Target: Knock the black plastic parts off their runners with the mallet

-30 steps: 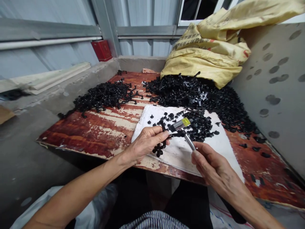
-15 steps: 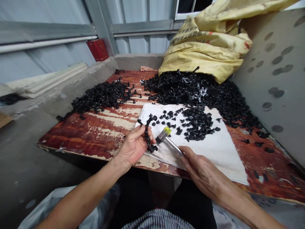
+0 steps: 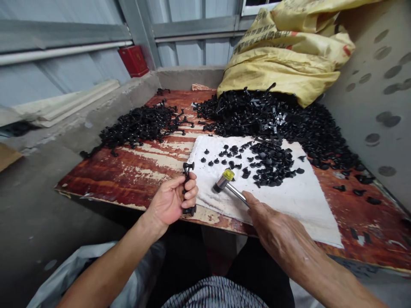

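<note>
My left hand (image 3: 171, 197) is closed around a black plastic part (image 3: 189, 167), a thin bar with knobbed ends that stick out above and below the fingers. It is over the table's front edge, just left of a white cloth (image 3: 285, 209). In my right hand (image 3: 272, 222) is a small mallet (image 3: 236, 191) with a metal handle, a yellow face turned up and a dark face turned down. The mallet head is low over the cloth. Small black round-headed pieces (image 3: 272, 164) lie on the cloth beyond it, some loose and others heaped.
A heap of black bar-shaped parts (image 3: 141, 124) lies on the worn red table (image 3: 105, 179) at left. Many more spill from a yellow sack (image 3: 279, 68) at the back. A grey spotted panel (image 3: 382, 107) stands along the right; a low concrete ledge (image 3: 128, 96) borders the left.
My left hand has moved left, away from the mallet head, and its fingers have folded tighter round the black part, which now stands more upright. The mallet has barely moved; the view has shifted slightly.
</note>
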Demonstrator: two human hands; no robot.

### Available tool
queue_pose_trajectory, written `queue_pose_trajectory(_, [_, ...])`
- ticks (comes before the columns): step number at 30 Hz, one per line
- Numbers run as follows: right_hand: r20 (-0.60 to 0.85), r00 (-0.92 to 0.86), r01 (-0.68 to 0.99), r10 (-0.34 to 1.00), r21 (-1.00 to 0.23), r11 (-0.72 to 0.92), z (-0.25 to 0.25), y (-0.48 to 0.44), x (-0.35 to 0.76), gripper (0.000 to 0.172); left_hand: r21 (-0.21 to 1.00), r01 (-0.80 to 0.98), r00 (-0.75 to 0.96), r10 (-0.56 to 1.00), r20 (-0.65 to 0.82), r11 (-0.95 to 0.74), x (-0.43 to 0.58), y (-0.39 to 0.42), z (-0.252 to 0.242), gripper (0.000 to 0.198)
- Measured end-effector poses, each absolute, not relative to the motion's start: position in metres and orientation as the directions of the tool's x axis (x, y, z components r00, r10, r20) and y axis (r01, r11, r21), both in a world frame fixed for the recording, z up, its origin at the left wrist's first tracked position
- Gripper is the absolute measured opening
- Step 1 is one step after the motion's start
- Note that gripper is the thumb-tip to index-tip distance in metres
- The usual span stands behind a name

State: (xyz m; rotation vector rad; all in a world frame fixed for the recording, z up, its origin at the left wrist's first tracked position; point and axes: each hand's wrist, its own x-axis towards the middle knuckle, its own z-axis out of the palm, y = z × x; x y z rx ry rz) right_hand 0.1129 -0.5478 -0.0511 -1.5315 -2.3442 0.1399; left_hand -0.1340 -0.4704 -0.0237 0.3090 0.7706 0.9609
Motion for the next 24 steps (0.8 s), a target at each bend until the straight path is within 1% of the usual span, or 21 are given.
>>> queue_pose_trajectory(2, [0.241, -0.36, 0.85, 0.902, -0.314, 0.423, -0.048, -0.549, 0.113, 0.058, 0.598, -0.587, 0.343, 0.837, -0.426, 0.546, -0.137, -0.469, -0.02, 0.015])
queue_pose_trajectory(4, [0.251, -0.339, 0.837, 0.907, -0.359, 0.413, -0.042, -0.55, 0.114, 0.053, 0.644, -0.536, 0.358, 0.838, -0.413, 0.546, -0.135, -0.466, -0.016, 0.012])
queue_pose_trajectory(6, [0.246, -0.292, 0.847, 0.924, -0.382, 0.369, -0.036, -0.549, 0.116, 0.047, 0.688, -0.477, 0.384, 0.834, -0.397, 0.547, -0.128, -0.464, -0.014, 0.007])
queue_pose_trajectory(8, [0.245, -0.256, 0.868, 0.935, -0.367, 0.334, -0.032, -0.546, 0.119, 0.045, 0.72, -0.412, 0.423, 0.817, -0.391, 0.558, -0.12, -0.464, -0.015, 0.002])
queue_pose_trajectory(13, [0.287, -0.259, 0.901, 0.922, -0.272, 0.337, -0.038, -0.538, 0.129, 0.048, 0.759, -0.264, 0.464, 0.768, -0.441, 0.595, -0.111, -0.475, -0.022, 0.017])
queue_pose_trajectory(19, [0.246, -0.13, 0.932, 0.961, -0.301, 0.203, -0.035, -0.536, 0.141, 0.045, 0.794, -0.167, 0.471, 0.755, -0.457, 0.585, -0.123, -0.482, -0.024, 0.021])
queue_pose_trajectory(24, [0.287, -0.132, 0.953, 0.949, -0.227, 0.201, -0.038, -0.534, 0.144, 0.044, 0.814, -0.112, 0.486, 0.746, -0.456, 0.57, -0.123, -0.473, -0.012, 0.024])
